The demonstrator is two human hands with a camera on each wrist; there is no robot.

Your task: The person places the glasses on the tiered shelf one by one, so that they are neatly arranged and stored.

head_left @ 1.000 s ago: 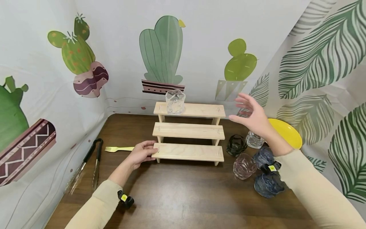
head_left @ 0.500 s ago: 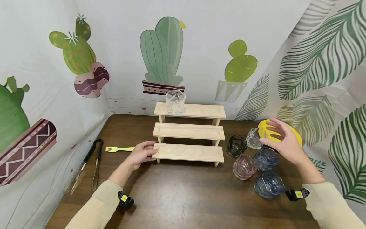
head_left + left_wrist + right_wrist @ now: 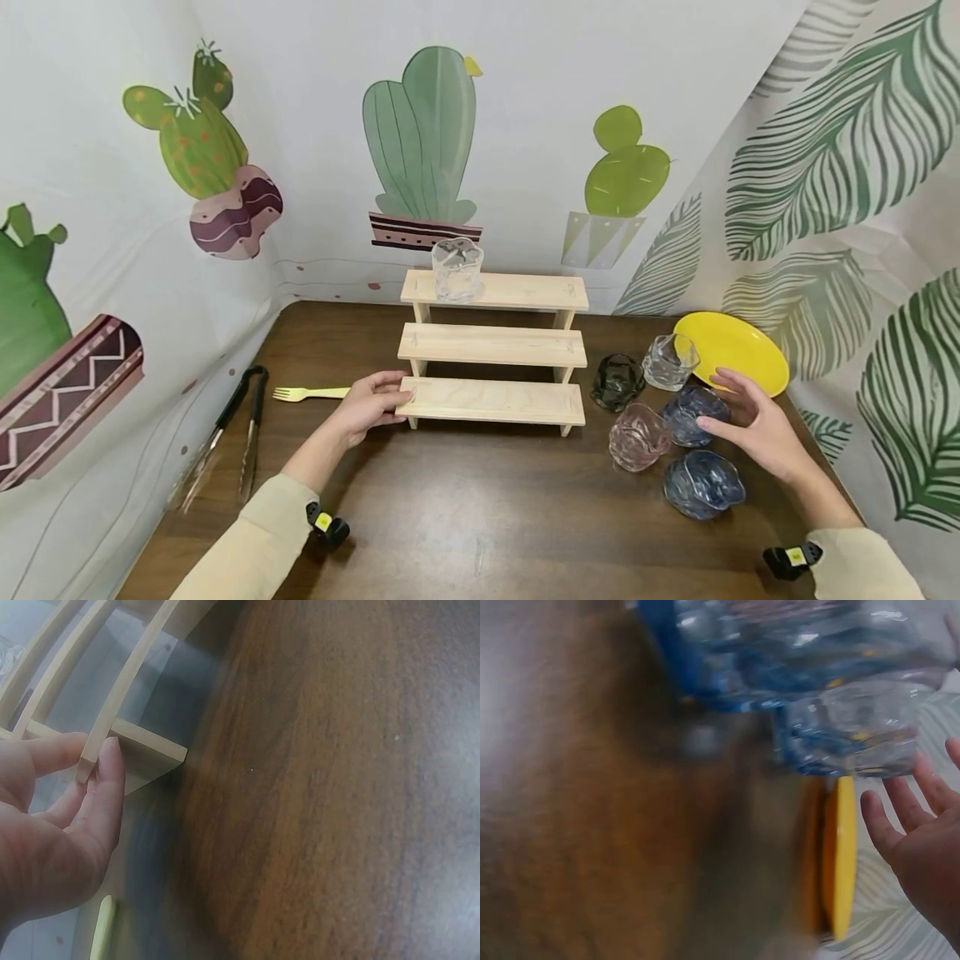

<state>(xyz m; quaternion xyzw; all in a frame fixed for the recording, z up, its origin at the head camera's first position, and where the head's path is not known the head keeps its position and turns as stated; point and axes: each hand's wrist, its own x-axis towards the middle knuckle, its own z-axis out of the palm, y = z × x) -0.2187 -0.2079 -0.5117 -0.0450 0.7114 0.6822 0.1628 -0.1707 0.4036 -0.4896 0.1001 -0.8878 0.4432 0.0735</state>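
Observation:
My left hand [image 3: 372, 402] pinches the left end of the lowest step of a three-tier wooden stand [image 3: 491, 400]; the left wrist view shows thumb above the board and fingers [image 3: 111, 776] under it. On the top step a clear glass [image 3: 457, 271] stands near the left end. To the right, my right hand [image 3: 757, 429] has its fingers spread beside a blue glass [image 3: 693, 415], fingertips close to its right side and nothing held. Around that glass are a second blue glass [image 3: 703, 485], a pink glass [image 3: 639, 437], a black glass [image 3: 617, 382] and another clear glass [image 3: 670, 362].
A yellow plate [image 3: 738, 346] lies at the back right, behind the glasses. On the left are a light yellow fork [image 3: 310, 393] and black-handled tongs [image 3: 251, 425]. Cactus-printed cloth [image 3: 525, 125] hangs behind the dark wooden table [image 3: 480, 517].
My right hand has moved from near the stand's top right, over the yellow plate, down to the right side of a blue glass. The left hand keeps its grip on the stand.

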